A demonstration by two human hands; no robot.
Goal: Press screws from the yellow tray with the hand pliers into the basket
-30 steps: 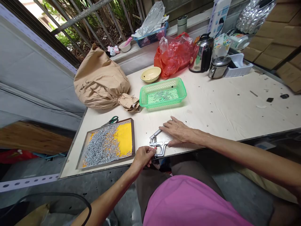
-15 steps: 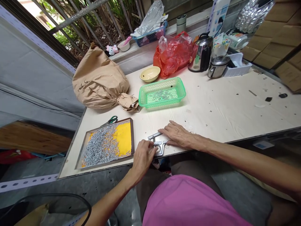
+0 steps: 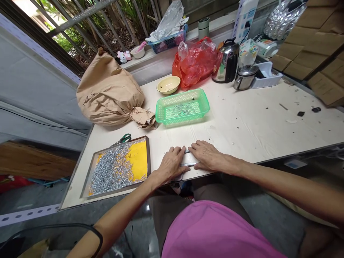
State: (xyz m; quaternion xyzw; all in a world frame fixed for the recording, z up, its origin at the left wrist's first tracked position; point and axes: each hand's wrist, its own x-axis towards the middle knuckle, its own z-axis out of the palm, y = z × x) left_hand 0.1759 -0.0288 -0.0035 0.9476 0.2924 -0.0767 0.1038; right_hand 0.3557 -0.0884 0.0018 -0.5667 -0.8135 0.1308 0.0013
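Note:
A flat silver metal bracket (image 3: 190,164) lies at the table's front edge, mostly covered by my hands; two bars of it show between them. My left hand (image 3: 170,164) wraps over its left part, thumb along the lower side and fingers along the upper. On the right end, my right hand (image 3: 207,156) grips it with thumb and fingers. To the left sits a shallow framed tray (image 3: 148,154) with a yellow bottom, holding a heap of small silver rod-like pieces (image 3: 110,170). Behind my hands, a green plastic basket (image 3: 182,120) contains some small silver pieces too.
Green-handled scissors (image 3: 125,138) lie behind the tray. A tied brown paper sack (image 3: 110,93), cream bowl (image 3: 168,85), red plastic bag (image 3: 195,64), kettle (image 3: 227,62) and steel pot (image 3: 245,78) stand toward the back. Cardboard boxes (image 3: 314,39) rise at the right.
My left hand has shifted from pinching at the bracket's cutout to lying over its left part, covering the spring. The right hand stays on the right end. The view has shifted slightly.

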